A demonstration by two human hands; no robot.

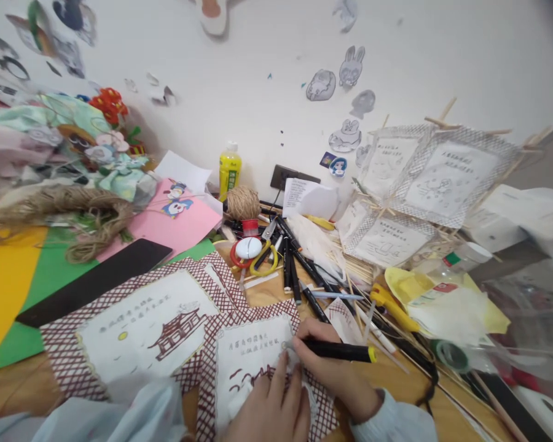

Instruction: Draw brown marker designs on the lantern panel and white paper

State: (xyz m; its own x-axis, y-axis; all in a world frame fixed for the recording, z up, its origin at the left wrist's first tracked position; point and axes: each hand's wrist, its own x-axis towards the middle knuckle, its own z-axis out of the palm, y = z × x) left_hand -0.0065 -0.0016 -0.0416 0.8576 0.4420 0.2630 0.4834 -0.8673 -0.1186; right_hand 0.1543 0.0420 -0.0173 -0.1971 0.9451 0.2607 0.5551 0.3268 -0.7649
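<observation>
Flat left hand (271,402) touches drawing (267,322), pens (295,285) crowding its edge; right hand (329,365) grips marker (345,351).

Chinese chars, mostly too blurry to ID, on bordered sheets (249,360) & btl label (231,174)

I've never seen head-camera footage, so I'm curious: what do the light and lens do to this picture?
Head view: soft, fairly even light on the white wall; head view, right edge: clear plastic looks stretched and smeared; head view, top right: the corner falls dark; head view, bottom left: the pale blue sleeve is blurred; head view, lower middle: the black marker looks crisper.
</observation>
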